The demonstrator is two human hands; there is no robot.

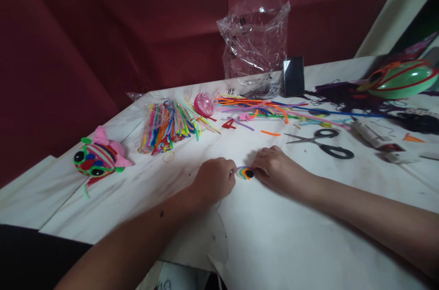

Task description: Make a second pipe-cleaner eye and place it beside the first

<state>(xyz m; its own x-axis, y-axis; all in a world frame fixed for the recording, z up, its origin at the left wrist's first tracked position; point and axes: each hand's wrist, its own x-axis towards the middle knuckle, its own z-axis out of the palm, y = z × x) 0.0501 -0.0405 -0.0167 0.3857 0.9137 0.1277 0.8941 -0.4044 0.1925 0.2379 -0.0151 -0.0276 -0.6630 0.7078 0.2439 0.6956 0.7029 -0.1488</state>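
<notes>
A small curved piece of rainbow-coloured pipe cleaners (243, 173) with a black round part at one end is held just over the white table. My left hand (216, 178) is closed, with its fingertips pinching the piece's left end. From the other side, my right hand (276, 169) has its thumb and fingers pressed together at the black end. Some of its fingertips are hidden behind the hand. Black-handled scissors (317, 140) lie with their blades apart, beyond my right hand. A short orange pipe cleaner (270, 133) rests near the blade tips.
A bundle of pipe cleaners (168, 127) in clear plastic lies left, near a colourful fish figure (98, 155). Loose pipe cleaners (267, 106), a pink round container (204, 104), a clear bag (255, 45) and a phone (293, 77) sit behind. A glue gun (372, 134) and green balloon (406, 80) are right.
</notes>
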